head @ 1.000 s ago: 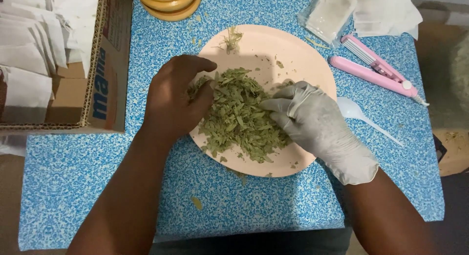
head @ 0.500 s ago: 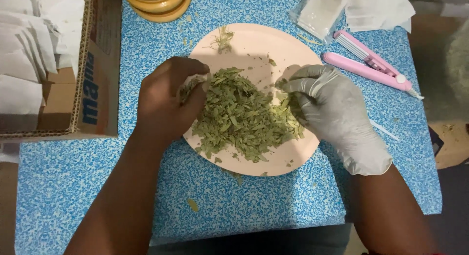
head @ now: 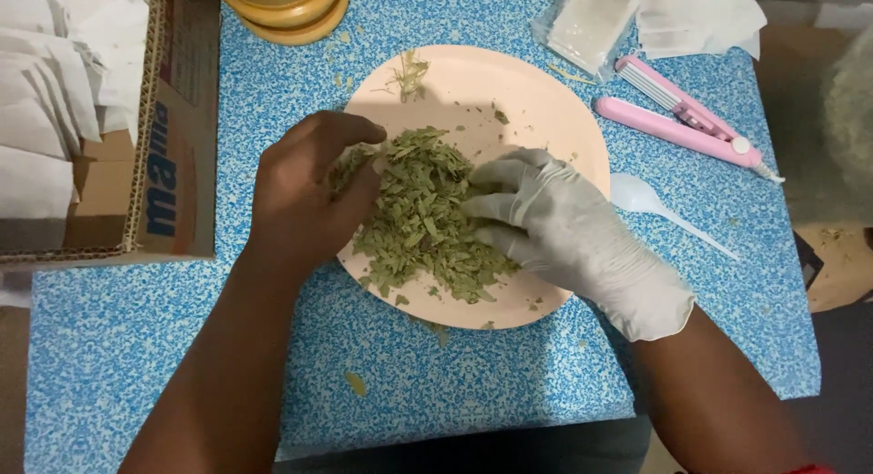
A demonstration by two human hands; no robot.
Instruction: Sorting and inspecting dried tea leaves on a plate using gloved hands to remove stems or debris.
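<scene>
Two hands work in one heap of dried green leaves point(head: 426, 221) piled on a single round peach plate point(head: 546, 110), which sits on a blue speckled table point(head: 136, 338). The bare left hand point(head: 305, 194) rests on the heap's left edge, its fingers curled narrowly around a small clump of leaves, thumb stretched across the top. The right hand point(head: 568, 233) wears a pale glove and lies on the heap's right side, fingers spread a little and pressed flat into the leaves — not closed around anything. A small tuft of stems point(head: 411, 72) lies apart near the plate's far rim. Right of the plate lie one white plastic spoon point(head: 647, 201) and, beyond it, one pink clamp-like tool point(head: 682, 119). A clear bag point(head: 587, 24) sits at the far edge, a yellow lidded container point(head: 291, 6) is to its left, and one cardboard box point(head: 159, 156) of white paper sachets stands on the left — too many to count.
</scene>
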